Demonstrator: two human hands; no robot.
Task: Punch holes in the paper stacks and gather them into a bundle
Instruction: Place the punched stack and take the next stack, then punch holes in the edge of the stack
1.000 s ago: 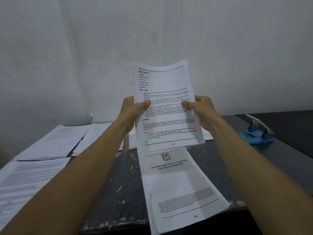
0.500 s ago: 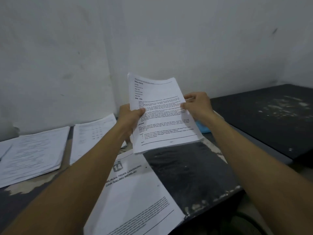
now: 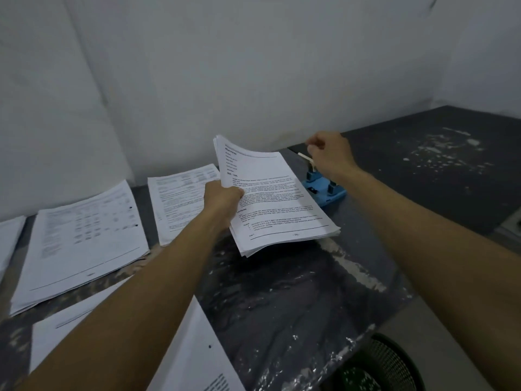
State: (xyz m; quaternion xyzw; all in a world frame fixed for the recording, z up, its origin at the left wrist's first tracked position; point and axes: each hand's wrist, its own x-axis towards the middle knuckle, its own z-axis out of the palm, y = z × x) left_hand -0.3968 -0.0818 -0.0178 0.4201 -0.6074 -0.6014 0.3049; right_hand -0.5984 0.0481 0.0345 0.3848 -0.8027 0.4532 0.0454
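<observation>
My left hand (image 3: 222, 198) grips a stack of printed sheets (image 3: 282, 198) by its left edge and holds it tilted just above the dark table (image 3: 282, 292). Behind the stack's right side stands a blue hole punch (image 3: 324, 190) with a pale lever (image 3: 305, 158). My right hand (image 3: 331, 156) is over that lever with its fingers curled. The hand hides the lever's base, so whether it grips the lever does not show.
Punched paper stacks lie on the table at left (image 3: 84, 238), at the back (image 3: 180, 198) and near me (image 3: 197, 348). A second dark tabletop (image 3: 437, 165) adjoins on the right. A green mesh bin (image 3: 380, 365) stands below the table's right corner.
My right hand has let go of the stack and reached right to the hole punch. My left hand alone now holds the stack, lower and flatter. My view has turned right.
</observation>
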